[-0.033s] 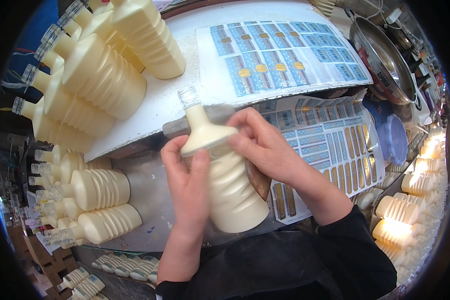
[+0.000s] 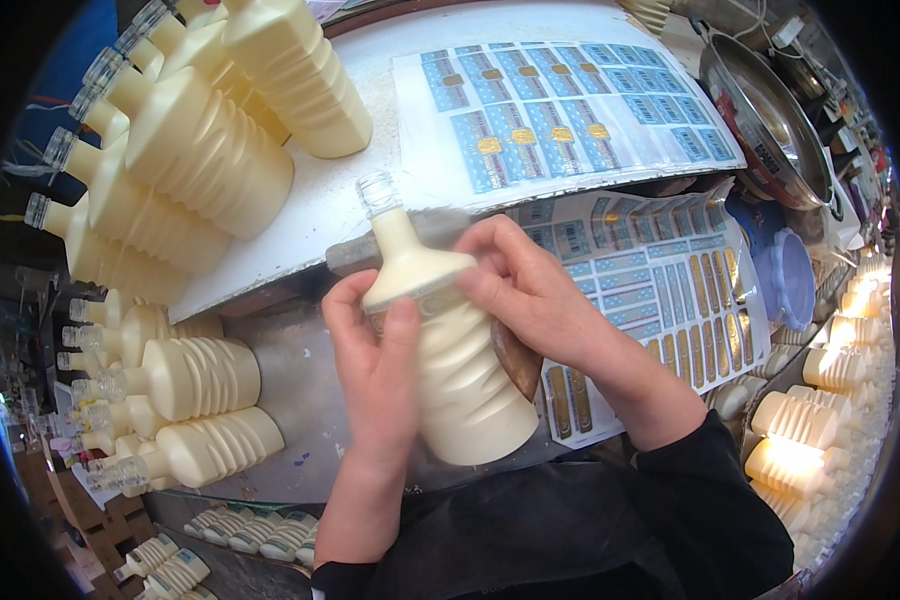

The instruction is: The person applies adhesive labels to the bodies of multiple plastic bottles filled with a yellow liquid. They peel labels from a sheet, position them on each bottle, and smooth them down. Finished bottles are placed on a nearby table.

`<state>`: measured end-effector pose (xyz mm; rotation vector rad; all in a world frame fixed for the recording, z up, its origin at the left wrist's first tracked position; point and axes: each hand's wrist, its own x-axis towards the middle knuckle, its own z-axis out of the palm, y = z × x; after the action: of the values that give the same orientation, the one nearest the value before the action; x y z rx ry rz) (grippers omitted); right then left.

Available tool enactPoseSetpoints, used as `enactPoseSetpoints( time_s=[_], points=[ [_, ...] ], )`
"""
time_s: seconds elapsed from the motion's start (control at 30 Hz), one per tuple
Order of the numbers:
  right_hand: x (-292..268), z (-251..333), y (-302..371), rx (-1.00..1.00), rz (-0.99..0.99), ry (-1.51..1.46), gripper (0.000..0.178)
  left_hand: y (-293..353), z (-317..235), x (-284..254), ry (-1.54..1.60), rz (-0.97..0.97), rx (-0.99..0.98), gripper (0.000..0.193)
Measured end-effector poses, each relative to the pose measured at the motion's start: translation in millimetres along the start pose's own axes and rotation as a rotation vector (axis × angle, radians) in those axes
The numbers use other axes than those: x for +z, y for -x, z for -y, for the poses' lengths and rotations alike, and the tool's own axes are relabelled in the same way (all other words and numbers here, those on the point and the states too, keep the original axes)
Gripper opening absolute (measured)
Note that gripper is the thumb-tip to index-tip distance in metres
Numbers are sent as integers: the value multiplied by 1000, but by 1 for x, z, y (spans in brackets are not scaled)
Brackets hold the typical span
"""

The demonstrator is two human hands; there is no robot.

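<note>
A cream-coloured bottle with wavy ridges and a clear threaded neck lies tilted in front of me, its neck pointing away. A narrow greyish label strip runs across its shoulder. My left hand holds the bottle's left side, with the thumb on the front near the strip. At the right end of the strip, my right hand presses its thumb on the bottle, fingers curled behind. Under the bottle's right side shows part of a brown wooden piece.
Label sheets in blue and gold lie on the white board, and more sheets lie right of my hands. Similar bottles stand at the far left; others lie below. A pan and a blue tub are at right.
</note>
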<state>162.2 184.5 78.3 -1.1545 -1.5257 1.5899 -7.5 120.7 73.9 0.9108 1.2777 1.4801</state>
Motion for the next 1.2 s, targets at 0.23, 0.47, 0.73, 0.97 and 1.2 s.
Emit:
enactPoseSetpoints(
  time_s=[0.23, 0.47, 0.73, 0.97, 1.2],
  points=[
    [-24, 32, 1, -64, -152, -215, 25, 1, -1, -1, -74, -5, -1, 36],
    [7, 33, 31, -341, -260, 422, 31, 0, -1, -1, -89, 3, 32, 37],
    [-1, 16, 32, -373, -460, 507, 30, 2, 4, -3, -64, -1, 42, 42],
    [3, 20, 34, -864, -219, 520, 21, 4, 13, -16, 346, 122, -216, 53],
    [1, 31, 17, 38, -107, 121, 37, 13, 4, -22, 224, 195, -138, 64]
  ],
)
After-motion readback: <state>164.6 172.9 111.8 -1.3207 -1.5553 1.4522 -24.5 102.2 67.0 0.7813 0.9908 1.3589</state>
